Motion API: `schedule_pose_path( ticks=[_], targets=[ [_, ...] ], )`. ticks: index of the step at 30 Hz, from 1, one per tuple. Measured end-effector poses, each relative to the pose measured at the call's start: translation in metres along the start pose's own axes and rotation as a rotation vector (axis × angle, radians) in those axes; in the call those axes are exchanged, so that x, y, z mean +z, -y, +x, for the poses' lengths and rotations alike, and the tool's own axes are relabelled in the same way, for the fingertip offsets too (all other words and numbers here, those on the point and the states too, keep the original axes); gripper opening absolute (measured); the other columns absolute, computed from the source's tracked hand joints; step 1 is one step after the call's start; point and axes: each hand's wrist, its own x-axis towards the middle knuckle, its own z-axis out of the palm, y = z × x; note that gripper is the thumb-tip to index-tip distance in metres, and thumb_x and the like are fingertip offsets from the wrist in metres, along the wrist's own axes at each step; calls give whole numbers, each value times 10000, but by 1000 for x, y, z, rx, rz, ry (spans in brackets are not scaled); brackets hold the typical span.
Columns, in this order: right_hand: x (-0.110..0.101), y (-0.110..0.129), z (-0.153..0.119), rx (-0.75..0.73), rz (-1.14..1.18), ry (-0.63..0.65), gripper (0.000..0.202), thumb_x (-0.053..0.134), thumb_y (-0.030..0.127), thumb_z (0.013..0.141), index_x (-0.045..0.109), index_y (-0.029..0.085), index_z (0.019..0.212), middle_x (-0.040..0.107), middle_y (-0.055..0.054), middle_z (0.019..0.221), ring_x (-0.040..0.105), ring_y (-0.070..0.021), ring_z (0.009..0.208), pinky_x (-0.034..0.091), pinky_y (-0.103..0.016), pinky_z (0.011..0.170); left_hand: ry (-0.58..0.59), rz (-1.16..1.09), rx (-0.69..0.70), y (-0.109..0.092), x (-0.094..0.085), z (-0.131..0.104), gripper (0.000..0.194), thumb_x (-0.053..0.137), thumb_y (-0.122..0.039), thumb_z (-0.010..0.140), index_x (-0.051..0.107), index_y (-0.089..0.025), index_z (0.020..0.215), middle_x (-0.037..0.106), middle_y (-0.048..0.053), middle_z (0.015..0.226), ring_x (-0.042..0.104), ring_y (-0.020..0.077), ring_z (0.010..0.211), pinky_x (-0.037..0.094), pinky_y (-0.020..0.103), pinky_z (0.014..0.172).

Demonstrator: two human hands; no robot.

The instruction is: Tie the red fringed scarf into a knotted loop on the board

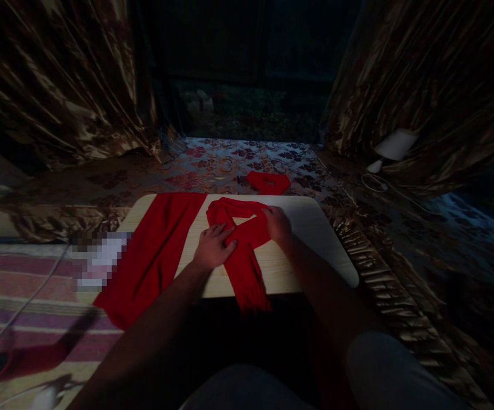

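A red scarf [247, 267] with a fringed end is laid in a loop on a light wooden-topped table [310, 245], its fringe hanging over the near edge. My left hand [216, 246] rests on the loop's left side, fingers spread and lying flat. On the right side of the loop, my right hand [277, 223] has its fingers curled at the scarf's edge. Part of the tabletop shows through the opening in the loop. To the left, a wide red cloth [156, 256] lies across the table and drapes past its near left corner.
Another folded red piece [268, 181] lies beyond the table on a patterned cover [216, 156]. A white lamp [396, 144] with a cord stands at right. At lower left are a reddish cylinder [33, 364] and a cable on striped cloth [16, 290]. Curtains [58, 74] frame a dark window.
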Motion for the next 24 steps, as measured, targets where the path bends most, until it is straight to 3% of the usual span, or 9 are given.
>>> schedule_pose_path(
  ticks=[3,5,7,9,11,14,18,24],
  targets=[
    [-2,-3,8,111,-3,-51,441,396,59,920,665,175,1249,639,-130,1270,536,-247,1182,452,-329,970,-24,16,20,-4,-3,-3,551,528,-521,930,600,-297,1428,576,87,1475,485,336,1347,376,528,1083],
    [-4,-1,11,242,-32,-42,419,414,59,905,656,154,1235,649,-164,1221,565,-270,1127,462,-366,943,-20,21,29,-6,-4,-4,557,535,-521,924,600,-290,1428,585,95,1462,486,349,1328,383,539,1057],
    [-6,5,13,279,-74,-18,412,464,78,884,642,129,1253,641,-203,1236,571,-303,1116,455,-418,947,-8,24,28,-8,-4,-4,558,536,-517,925,599,-285,1429,587,103,1458,482,357,1322,380,546,1049],
    [-7,11,14,171,-99,-25,492,538,109,852,603,120,1339,566,-226,1390,520,-340,1226,410,-474,1019,-1,24,28,-8,-4,-4,555,537,-513,926,600,-281,1427,581,106,1464,475,355,1330,365,547,1065],
    [-8,18,16,-9,-95,-31,631,576,107,821,538,168,1447,429,-182,1563,401,-349,1382,314,-512,1117,-7,17,40,-7,-3,-3,545,541,-502,925,608,-276,1416,570,106,1476,458,346,1360,333,543,1107],
    [-6,24,18,-175,-69,34,672,548,89,831,521,234,1487,370,-104,1626,295,-313,1480,210,-517,1186,-29,0,52,-5,-2,-2,527,540,-497,926,630,-248,1382,547,120,1497,419,332,1417,283,535,1158],
    [1,26,13,-204,-10,144,542,532,165,890,599,224,1425,517,-88,1532,414,-265,1415,260,-459,1182,-37,-35,23,-3,1,-3,518,531,-509,934,643,-225,1352,544,138,1497,441,322,1413,289,528,1157],
    [7,27,1,-219,16,129,444,475,361,1010,571,346,1443,441,-42,1592,382,-249,1453,217,-500,1205,-136,-86,-52,-7,-7,13,452,499,-464,956,649,-244,1322,575,105,1471,496,279,1369,322,483,1134]
  ],
)
